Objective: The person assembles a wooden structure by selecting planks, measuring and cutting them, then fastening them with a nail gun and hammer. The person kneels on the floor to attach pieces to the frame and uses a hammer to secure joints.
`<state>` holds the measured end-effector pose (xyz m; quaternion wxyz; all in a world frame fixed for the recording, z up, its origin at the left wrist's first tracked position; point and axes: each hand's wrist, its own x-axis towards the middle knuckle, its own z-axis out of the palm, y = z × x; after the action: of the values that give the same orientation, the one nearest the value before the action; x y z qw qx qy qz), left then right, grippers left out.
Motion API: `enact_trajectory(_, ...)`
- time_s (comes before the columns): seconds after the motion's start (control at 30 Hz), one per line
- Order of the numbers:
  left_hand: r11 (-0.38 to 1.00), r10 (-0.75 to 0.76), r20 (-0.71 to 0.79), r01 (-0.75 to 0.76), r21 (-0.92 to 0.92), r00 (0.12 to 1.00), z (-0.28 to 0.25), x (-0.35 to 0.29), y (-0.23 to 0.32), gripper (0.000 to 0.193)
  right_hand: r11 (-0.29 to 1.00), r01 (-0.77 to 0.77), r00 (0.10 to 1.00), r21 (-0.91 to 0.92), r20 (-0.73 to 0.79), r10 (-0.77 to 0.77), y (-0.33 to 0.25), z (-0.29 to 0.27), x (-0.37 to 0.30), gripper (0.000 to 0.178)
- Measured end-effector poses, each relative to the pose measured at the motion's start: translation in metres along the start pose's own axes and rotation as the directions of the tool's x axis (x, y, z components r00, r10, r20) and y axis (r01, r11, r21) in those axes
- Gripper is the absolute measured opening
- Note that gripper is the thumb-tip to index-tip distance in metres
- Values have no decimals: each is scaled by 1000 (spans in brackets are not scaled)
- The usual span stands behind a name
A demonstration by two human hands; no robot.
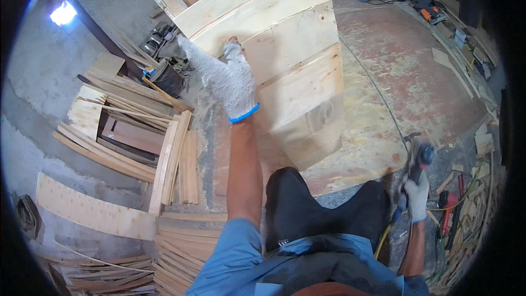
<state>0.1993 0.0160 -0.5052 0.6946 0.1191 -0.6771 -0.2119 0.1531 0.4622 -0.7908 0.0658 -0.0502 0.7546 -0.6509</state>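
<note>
Panel point(296, 49) upper centre, long axis up-frame; left hand point(226, 79) nearer, gripping its edge; right hand point(418, 196), lower right, clutching tool point(423, 156).

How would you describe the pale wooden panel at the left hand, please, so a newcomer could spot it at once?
Find the large, worn reddish surface at right. Over its left part is a pale panel of joined wooden planks, the white-gloved left hand at its edge. Its broad joined face, tapering at the bottom, sets it apart from the loose wooden strips stacked farther left.
</note>
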Motion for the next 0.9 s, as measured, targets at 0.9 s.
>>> enact_trajectory(0.9,981,68,-62,-56,186,996,2,-1,-14,83,834,465,767,298,334,-548,-319,207,33,13)
